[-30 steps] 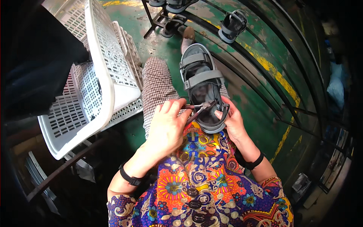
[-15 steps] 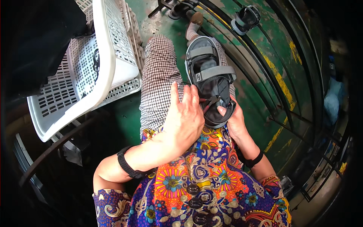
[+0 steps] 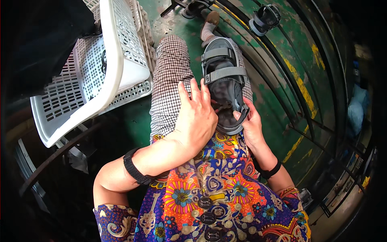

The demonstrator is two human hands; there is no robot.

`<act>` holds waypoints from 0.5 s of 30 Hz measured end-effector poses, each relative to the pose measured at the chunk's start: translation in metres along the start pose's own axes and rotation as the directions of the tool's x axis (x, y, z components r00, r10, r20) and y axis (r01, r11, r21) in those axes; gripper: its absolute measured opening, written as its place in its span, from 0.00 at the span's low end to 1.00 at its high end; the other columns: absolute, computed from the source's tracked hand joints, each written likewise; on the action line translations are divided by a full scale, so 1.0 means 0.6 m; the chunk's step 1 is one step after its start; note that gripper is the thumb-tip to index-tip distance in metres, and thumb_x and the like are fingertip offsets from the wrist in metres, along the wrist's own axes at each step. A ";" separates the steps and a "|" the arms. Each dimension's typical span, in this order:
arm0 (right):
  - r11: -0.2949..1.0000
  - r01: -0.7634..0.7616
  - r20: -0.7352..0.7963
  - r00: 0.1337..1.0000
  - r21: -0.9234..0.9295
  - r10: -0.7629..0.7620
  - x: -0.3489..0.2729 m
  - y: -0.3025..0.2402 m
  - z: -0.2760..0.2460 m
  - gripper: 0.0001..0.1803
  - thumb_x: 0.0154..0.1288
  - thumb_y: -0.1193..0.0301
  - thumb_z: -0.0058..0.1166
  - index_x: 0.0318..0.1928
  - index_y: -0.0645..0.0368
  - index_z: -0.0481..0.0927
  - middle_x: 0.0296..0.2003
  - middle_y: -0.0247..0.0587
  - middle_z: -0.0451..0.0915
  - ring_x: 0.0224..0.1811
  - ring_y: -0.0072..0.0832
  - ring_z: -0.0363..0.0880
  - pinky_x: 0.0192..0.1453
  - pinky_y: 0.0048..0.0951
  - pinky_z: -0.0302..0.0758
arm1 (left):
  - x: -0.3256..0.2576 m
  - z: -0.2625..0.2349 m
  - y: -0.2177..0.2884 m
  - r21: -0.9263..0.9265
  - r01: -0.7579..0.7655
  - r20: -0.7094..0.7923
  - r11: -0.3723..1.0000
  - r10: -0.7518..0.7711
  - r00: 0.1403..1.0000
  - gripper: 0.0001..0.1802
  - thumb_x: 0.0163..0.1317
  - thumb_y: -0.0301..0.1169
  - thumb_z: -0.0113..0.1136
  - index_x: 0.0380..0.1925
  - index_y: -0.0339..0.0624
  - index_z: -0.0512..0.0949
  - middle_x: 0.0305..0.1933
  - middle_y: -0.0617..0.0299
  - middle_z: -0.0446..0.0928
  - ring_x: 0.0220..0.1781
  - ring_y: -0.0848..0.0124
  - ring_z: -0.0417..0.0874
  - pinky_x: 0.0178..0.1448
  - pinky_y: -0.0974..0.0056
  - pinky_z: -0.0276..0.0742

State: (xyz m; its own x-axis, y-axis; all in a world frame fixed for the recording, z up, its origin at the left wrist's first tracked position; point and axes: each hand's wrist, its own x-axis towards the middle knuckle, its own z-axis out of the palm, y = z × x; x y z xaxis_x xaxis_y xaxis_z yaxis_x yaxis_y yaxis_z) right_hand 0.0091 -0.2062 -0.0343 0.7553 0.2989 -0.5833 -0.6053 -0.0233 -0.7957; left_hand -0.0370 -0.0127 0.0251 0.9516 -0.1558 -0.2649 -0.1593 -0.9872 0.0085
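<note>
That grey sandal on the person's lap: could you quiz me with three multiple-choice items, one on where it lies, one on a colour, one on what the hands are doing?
1. Where does the grey sandal lie?
A. in the white basket
B. on the person's lap
C. on the green floor

2. What colour are its straps?
A. grey
B. red
C. yellow

3. What are the hands doing?
A. both hang free
B. only one touches it
C. both touch the sandal's heel end

Answers: 1 B, it rests on the checked trousers. 2 A, both straps show grey. 3 C, the left hand and right hand meet at the heel end.
</note>
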 end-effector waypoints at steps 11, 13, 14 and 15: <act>0.998 0.052 0.018 0.998 0.039 -0.052 0.000 0.008 -0.010 0.36 0.56 0.74 0.65 0.63 0.64 0.63 0.54 0.39 0.73 0.54 0.21 0.74 0.58 0.24 0.72 | 0.031 0.005 0.020 -0.014 0.035 0.051 0.999 -0.035 0.998 0.23 0.62 0.36 0.45 0.48 0.29 0.77 0.67 0.38 0.62 0.71 0.45 0.58 0.66 0.31 0.53; 0.997 0.073 -0.002 0.997 0.033 -0.073 0.001 0.012 -0.011 0.35 0.56 0.74 0.65 0.63 0.64 0.63 0.55 0.38 0.73 0.54 0.21 0.74 0.58 0.24 0.71 | 0.032 0.004 0.021 -0.018 0.043 0.066 0.999 -0.041 0.997 0.23 0.63 0.36 0.45 0.49 0.29 0.77 0.67 0.39 0.62 0.71 0.45 0.58 0.66 0.31 0.53; 0.995 0.098 -0.004 0.995 0.019 -0.098 0.002 0.013 -0.012 0.35 0.56 0.74 0.65 0.63 0.64 0.63 0.55 0.38 0.72 0.53 0.22 0.74 0.59 0.24 0.71 | 0.033 0.004 0.021 -0.022 0.048 0.078 0.999 -0.046 0.996 0.23 0.63 0.37 0.44 0.49 0.29 0.77 0.67 0.39 0.62 0.71 0.46 0.58 0.66 0.31 0.53; 0.994 0.111 -0.025 0.994 0.012 -0.110 0.002 0.015 -0.013 0.35 0.56 0.74 0.65 0.63 0.64 0.63 0.55 0.38 0.72 0.53 0.22 0.74 0.59 0.25 0.71 | 0.033 0.004 0.022 -0.021 0.047 0.079 0.999 -0.045 0.996 0.23 0.63 0.37 0.44 0.49 0.29 0.77 0.67 0.39 0.62 0.71 0.46 0.58 0.66 0.31 0.53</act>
State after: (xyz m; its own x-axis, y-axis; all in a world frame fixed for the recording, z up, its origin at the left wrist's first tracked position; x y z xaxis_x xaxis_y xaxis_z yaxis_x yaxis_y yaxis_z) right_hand 0.0069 -0.2135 -0.0435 0.8235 0.2755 -0.4959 -0.5209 0.0214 -0.8533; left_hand -0.0207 -0.0287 0.0175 0.9341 -0.1081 -0.3404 -0.1090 -0.9939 0.0165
